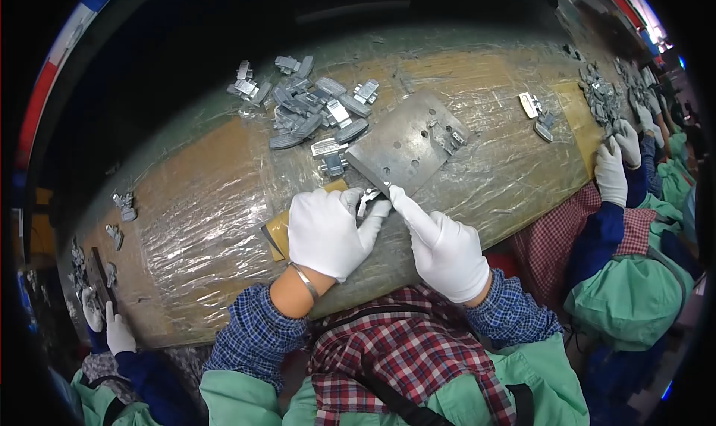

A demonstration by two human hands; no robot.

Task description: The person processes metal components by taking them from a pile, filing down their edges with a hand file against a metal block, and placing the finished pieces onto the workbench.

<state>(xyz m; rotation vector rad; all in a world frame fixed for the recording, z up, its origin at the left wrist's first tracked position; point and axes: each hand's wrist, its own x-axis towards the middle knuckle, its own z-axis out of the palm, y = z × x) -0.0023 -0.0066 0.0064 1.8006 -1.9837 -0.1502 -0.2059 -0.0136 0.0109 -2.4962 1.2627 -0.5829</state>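
My left hand (328, 232), in a white glove, is closed round a small shiny metal part (365, 201), pinched between thumb and fingers beside the near corner of a flat steel plate (395, 146). My right hand (450, 258), also gloved in white, has its index finger stretched to that corner, close to the part. Its other fingers are curled, and I see nothing held in them. Holes and small raised fittings (451, 136) mark the plate's top. Beyond my left hand lies a heap of grey metal castings (306, 105). A yellow piece (277, 236) sits partly under my left hand.
Plastic film covers the long table (201, 224). Two castings (538, 116) lie to the right, and a few more (124, 206) to the left. Co-workers' gloved hands (611, 174) work at another heap (599, 90) at right; another person's gloved hand (119, 330) is at left.
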